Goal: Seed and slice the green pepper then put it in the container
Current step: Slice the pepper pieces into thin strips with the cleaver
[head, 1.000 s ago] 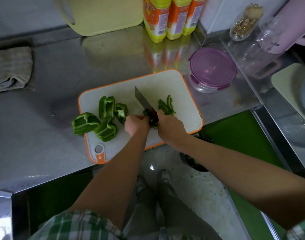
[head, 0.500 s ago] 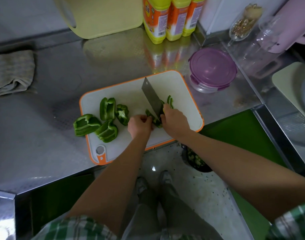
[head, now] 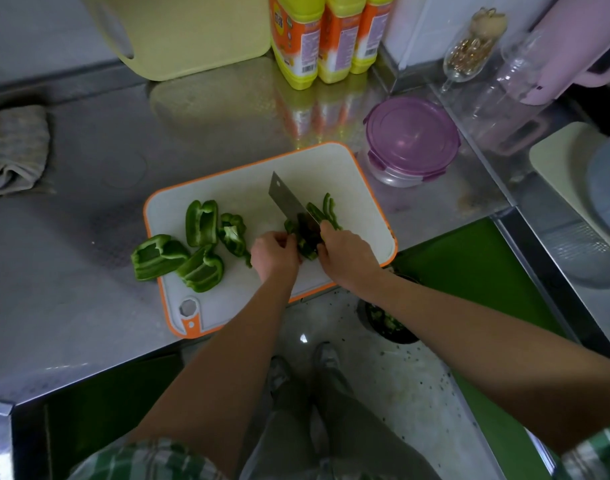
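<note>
Steel counter (head: 71, 289), speckled floor (head: 400, 386); right hand (head: 348, 254) grips knife (head: 286, 199), left hand (head: 274, 252) apparently pinches pepper piece (head: 305, 250).

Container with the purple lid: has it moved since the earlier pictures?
No. The container still stands beside the far right corner of the cutting board, as before.

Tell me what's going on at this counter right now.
A person is mid-slice at the cutting board. The right hand grips the knife, its blade down on a green pepper piece that the left hand holds steady. A few cut strips lie just right of the blade, and four larger chunks wait on the board's left side, one overhanging its edge. The purple-lidded container sits closed past the board's far right corner.
</note>
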Demonstrator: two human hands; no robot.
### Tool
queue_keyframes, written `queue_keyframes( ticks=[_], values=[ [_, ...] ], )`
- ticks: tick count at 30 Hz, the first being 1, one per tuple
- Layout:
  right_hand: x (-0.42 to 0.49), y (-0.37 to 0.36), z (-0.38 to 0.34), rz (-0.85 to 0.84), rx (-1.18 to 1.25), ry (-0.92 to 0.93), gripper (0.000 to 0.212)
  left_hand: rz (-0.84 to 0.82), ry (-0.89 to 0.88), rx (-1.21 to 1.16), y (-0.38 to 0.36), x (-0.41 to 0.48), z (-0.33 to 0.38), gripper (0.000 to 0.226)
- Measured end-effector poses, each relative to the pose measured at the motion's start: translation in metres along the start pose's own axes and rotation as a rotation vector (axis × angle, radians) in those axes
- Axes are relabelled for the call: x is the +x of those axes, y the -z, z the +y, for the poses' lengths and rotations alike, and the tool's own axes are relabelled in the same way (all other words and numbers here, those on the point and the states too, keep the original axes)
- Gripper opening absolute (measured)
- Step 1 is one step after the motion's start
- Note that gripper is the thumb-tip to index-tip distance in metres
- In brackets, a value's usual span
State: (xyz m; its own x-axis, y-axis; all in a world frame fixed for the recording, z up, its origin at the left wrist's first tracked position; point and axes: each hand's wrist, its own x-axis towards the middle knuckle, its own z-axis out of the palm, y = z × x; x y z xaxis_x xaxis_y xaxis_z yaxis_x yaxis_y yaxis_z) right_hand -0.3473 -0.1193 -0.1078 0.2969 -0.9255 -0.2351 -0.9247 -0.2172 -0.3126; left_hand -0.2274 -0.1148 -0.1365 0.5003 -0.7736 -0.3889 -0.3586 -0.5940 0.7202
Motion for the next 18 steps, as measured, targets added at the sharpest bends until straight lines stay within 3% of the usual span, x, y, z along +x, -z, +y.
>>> queue_keyframes(
  ticks=[18],
  values=[
    [0.001,0.010,-0.002,0.091,0.115,0.044,0.020,-0.007,0.072,-0.033,0.013,-0.006,0.007,0.025]
  ],
)
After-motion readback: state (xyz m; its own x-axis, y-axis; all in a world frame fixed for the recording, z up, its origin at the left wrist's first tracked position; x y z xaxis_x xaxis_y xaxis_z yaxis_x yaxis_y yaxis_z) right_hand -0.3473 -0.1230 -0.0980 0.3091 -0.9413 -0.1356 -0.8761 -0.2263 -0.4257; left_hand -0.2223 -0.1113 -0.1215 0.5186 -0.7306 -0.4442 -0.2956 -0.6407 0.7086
